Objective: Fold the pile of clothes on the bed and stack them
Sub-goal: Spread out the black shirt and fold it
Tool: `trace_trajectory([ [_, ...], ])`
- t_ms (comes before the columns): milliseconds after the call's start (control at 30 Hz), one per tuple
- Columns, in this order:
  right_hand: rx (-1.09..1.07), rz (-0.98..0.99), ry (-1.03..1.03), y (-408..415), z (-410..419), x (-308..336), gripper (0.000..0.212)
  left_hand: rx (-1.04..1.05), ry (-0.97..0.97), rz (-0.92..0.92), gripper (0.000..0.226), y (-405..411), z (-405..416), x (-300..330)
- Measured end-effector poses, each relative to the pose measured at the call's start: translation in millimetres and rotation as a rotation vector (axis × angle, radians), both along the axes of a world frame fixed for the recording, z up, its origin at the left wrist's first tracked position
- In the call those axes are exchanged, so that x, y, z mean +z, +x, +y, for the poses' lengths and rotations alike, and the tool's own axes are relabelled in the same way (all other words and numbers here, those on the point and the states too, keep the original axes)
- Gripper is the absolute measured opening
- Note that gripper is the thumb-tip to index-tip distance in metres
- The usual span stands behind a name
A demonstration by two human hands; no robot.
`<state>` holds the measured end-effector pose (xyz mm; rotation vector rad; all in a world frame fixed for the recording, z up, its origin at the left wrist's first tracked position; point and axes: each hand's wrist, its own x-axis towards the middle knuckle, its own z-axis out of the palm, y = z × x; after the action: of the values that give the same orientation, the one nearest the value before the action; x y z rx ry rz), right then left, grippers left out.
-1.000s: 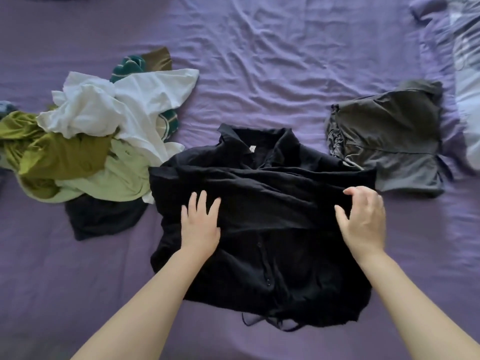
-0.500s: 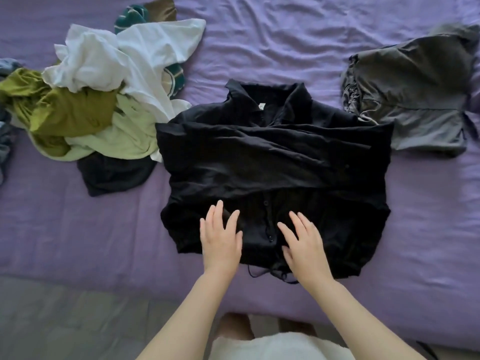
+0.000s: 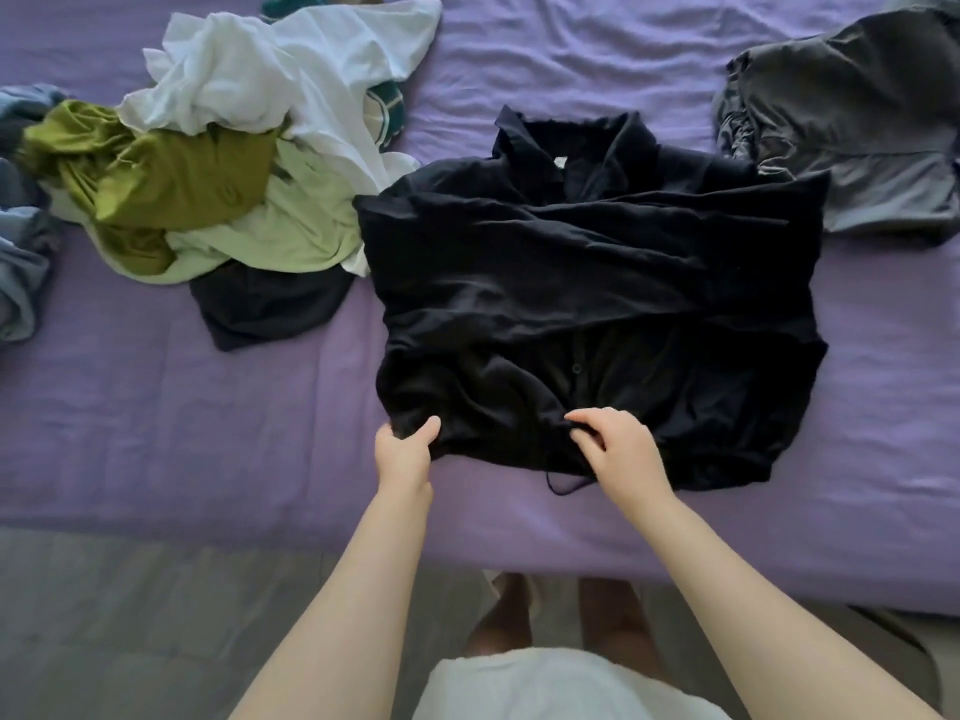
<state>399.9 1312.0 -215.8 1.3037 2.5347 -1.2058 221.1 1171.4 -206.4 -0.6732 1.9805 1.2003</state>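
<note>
A black buttoned shirt lies spread on the purple bed, collar away from me and sleeves folded across its front. My left hand pinches the shirt's near left corner between thumb and fingers. At the middle of the hem, my right hand grips the cloth with curled fingers. A loose pile of clothes, white, olive, pale green and dark, lies at the left. A folded grey garment lies at the far right.
Blue-grey cloth lies at the left edge. The bed's near edge runs across the lower part of the view, with grey floor below it. My legs and a white garment show at the bottom centre.
Both hands slid back from flat on the shirt's front to its near hem and now hold it. The view has tilted down, showing more of the floor.
</note>
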Motion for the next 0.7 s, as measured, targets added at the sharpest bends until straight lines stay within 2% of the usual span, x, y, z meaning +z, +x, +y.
trace_trajectory([
  [133,-0.131,0.078,0.019,-5,-13,11,0.017,0.003,0.236,-0.084,0.028,-7,-34,11],
  [267,-0.024,0.050,0.082,-7,-36,8,0.020,0.038,0.254,-0.055,0.034,-26,-68,16],
  [367,0.160,-0.151,0.063,5,-53,0,0.046,0.078,0.181,-0.083,0.039,-37,-88,15],
  [467,0.319,-0.251,0.261,16,-56,2,0.068,0.032,0.090,-0.097,0.051,-43,-94,14],
  [500,0.341,-0.252,0.326,18,-54,3,0.071,-0.060,-0.003,-0.039,0.058,-42,-92,13],
  [533,0.349,-0.236,0.372,20,-52,3,0.072,-0.239,-0.160,0.091,0.064,-39,-88,14],
  [600,0.367,-0.204,0.392,26,-46,1,0.071,-0.638,-0.391,0.499,0.057,-26,-76,18],
  [633,0.371,-0.183,0.390,29,-44,0,0.069,-0.812,-0.364,0.673,0.046,-15,-67,19],
  [700,0.367,-0.140,0.391,36,-42,-2,0.066,-1.185,-0.148,0.753,0.026,11,-46,20],
])
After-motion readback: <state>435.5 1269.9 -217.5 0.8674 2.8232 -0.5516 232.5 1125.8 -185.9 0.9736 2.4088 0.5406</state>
